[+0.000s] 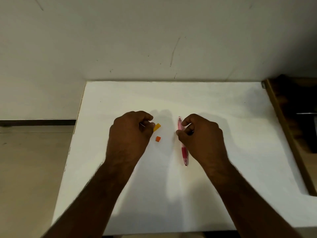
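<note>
A pink and red pen (184, 152) lies lengthwise on the white table (171, 97), its tip toward me. My right hand (200, 136) is curled over its upper half, with thumb and forefinger pinching the barrel. A small yellow piece (157, 127) and a smaller orange cube (158, 139) lie left of the pen. My left hand (130, 134) sits beside them with fingers curled, its thumb tip touching the yellow piece. A thin pale sliver (142, 125) shows between its fingers; what it is I cannot tell.
The table stands against a scuffed white wall (154, 40). A dark wooden frame (288, 134) runs along the table's right edge. Tiled floor (34, 169) lies beyond the left edge.
</note>
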Motion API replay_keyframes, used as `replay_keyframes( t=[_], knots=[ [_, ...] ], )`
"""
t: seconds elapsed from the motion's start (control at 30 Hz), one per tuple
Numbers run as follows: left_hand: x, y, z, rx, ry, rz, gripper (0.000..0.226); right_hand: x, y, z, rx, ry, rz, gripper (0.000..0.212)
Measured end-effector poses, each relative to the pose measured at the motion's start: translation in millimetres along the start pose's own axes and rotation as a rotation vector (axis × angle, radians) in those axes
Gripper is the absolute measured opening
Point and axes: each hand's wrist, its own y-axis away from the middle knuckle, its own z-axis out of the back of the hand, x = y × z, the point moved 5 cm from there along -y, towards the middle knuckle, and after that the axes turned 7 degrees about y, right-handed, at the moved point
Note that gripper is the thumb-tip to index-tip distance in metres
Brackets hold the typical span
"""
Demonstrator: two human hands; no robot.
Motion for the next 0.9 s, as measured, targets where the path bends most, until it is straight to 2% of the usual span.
replay_keyframes(
  t=[0.1,0.23,0.43,0.6,0.67,0.77,0.9],
  knots=[
    [5.7,-0.5,0.7,0.002,-0.084,0.041,0.016,3.1,0.2,2.1,-0.006,0.059,0.048,0.02],
    [11.2,-2.5,1.5,0.001,-0.124,0.085,0.016,19.0,7.5,7.6,-0.117,0.087,0.193,0.018],
    [16.5,-2.6,-2.4,0.024,-0.19,0.077,0.021,47.6,25.8,-21.3,0.027,0.156,0.348,0.023],
    [16.8,-1.8,-5.3,0.052,-0.196,0.064,0.028,50.6,28.0,-26.2,-0.004,0.179,0.385,0.02],
    [16.1,-1.2,-6.0,0.072,-0.21,0.056,0.032,49.6,27.2,-21.5,-0.013,0.106,0.366,0.012],
    [13.2,0.1,-8.4,0.106,-0.247,0.041,0.035,40.4,18.8,-12.1,-0.002,-0.107,0.224,0.006],
    [6.7,1.9,-11.1,0.128,-0.286,0.038,0.02,22.0,5.1,-4.0,0.05,-0.452,-0.012,0.008]
  ],
)
